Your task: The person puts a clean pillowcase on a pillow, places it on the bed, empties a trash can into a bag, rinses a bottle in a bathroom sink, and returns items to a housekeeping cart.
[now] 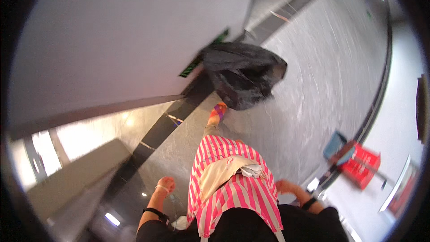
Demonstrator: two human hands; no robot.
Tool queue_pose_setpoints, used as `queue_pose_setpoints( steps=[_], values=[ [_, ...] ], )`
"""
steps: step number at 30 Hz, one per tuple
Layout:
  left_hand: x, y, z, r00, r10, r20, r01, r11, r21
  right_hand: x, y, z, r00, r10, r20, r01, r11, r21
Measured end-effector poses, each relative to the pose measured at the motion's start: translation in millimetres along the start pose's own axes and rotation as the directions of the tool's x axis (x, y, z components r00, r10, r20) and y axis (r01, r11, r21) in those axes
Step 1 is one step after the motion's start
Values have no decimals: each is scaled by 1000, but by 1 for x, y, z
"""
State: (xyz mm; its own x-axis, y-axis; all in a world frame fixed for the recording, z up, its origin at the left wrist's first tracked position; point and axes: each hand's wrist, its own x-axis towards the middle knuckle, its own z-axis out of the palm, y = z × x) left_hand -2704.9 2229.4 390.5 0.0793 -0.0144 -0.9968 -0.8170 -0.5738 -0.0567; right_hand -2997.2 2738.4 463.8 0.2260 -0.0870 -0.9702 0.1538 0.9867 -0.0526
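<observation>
Low on the left, my left hand (167, 184) hangs beside the body with fingers curled; whether it holds something is unclear. My right hand (285, 187) is at the right edge of the pink-and-white striped apron (231, 191), partly hidden, its fingers blurred. The apron's front pocket (221, 174) has crumpled white material sticking out. Ahead of one foot in an orange and purple shoe (219, 110), a black plastic bag (245, 74) lies against the base of a large grey panel. Neither hand touches the bag.
The grey panel (134, 33) fills the upper left. A dark strip (154, 137) crosses the grey marbled floor (302, 74) diagonally. At the right wall stand a red container (361, 166) and a blue-grey bucket (336, 144). A long beige block (80, 174) is at lower left.
</observation>
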Motion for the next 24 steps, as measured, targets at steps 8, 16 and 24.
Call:
queue_pose_setpoints(
  steps=[8,16,24],
  values=[
    [-72,-201,21,990,57,-126,-91,955,-283,-27,-25,-43,978,-5,-211,-43,974,-222],
    [-105,-215,102,977,193,88,-107,806,-582,-70,-122,-101,921,-110,-374,-34,933,-359],
    [-107,-275,-24,999,-6,46,39,625,-779,-77,-243,-47,906,-206,-370,44,914,-402]
  ],
)
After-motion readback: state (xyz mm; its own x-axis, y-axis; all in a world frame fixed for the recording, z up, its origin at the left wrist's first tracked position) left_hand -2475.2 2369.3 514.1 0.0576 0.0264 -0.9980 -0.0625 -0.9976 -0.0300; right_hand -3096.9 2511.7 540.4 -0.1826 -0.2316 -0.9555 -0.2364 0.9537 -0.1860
